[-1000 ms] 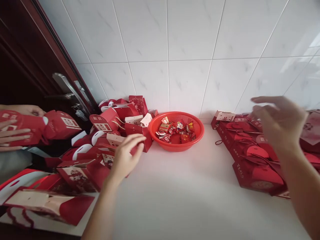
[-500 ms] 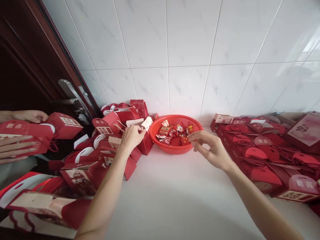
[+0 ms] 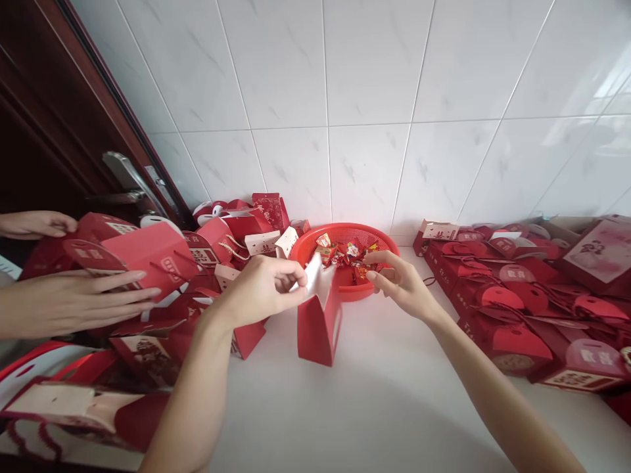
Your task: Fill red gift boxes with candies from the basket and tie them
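Note:
Pinched at its upper edge by my left hand (image 3: 261, 289), a red paper gift box (image 3: 318, 328) stands in front of the basket. Its top flaps are open, showing the white inside. My right hand (image 3: 401, 286) is at the right rim of a red plastic basket (image 3: 362, 293), thumb and fingers drawn together. What lies between those fingertips is too small to make out. Wrapped candies (image 3: 352, 251) in red and gold lie in the basket, partly hidden by the box and my right hand.
Red gift boxes (image 3: 211, 253) crowd the left side, where another person's hands (image 3: 98, 299) handle a red box (image 3: 152, 256). Many closed red boxes (image 3: 513, 302) stand in rows on the right. A tiled wall (image 3: 369, 157) rises behind the white table (image 3: 394, 394).
My left hand has brought a red box rightward from the left group to before the basket. My right hand has barely moved. The other person's hands and box have shifted right.

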Tool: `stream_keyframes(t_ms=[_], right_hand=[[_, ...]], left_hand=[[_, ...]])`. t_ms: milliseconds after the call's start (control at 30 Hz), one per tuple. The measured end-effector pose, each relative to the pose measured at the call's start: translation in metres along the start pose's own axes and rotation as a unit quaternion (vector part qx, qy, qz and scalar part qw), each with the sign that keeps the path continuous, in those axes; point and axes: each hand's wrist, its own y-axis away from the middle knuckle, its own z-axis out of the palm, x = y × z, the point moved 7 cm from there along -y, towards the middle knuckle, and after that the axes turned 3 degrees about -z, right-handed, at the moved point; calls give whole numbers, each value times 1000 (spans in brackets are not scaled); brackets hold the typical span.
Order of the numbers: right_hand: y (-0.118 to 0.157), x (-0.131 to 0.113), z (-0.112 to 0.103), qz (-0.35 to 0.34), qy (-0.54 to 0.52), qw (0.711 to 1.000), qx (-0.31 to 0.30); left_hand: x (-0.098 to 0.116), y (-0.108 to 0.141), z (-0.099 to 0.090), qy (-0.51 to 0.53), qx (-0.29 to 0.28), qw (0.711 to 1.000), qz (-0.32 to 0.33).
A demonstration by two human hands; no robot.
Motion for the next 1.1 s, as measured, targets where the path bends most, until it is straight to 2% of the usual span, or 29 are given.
stream_keyframes(t_ms=[100,233,433,600,733,833,900,1000,1100], right_hand=[[-1,6,4,20,-36,998,-51],[2,9,4,30,-37,990,-131],[11,11,-1,33,7,974,-224],[14,1,-2,12,35,972,-233],[12,-8,-2,9,43,977,-210],[11,-11,0,-2,59,976,-211],[12,-11,2,-14,71,969,-237],[12,-10,0,-31,96,960,-260],[5,-7,-14,-17,93,967,-235]], left_hand=[[7,-4,20,-18,-59,996,58],[16,-16,41,-18,-81,989,124],[9,-30,68,47,-132,982,126],[6,-36,74,125,-192,964,138],[-6,-57,65,186,-160,962,116],[-29,-83,66,112,-138,983,42],[-49,-99,74,-8,-172,985,-30],[-77,-115,92,-190,-263,939,-117],[-87,-127,110,-238,-312,911,-126]])
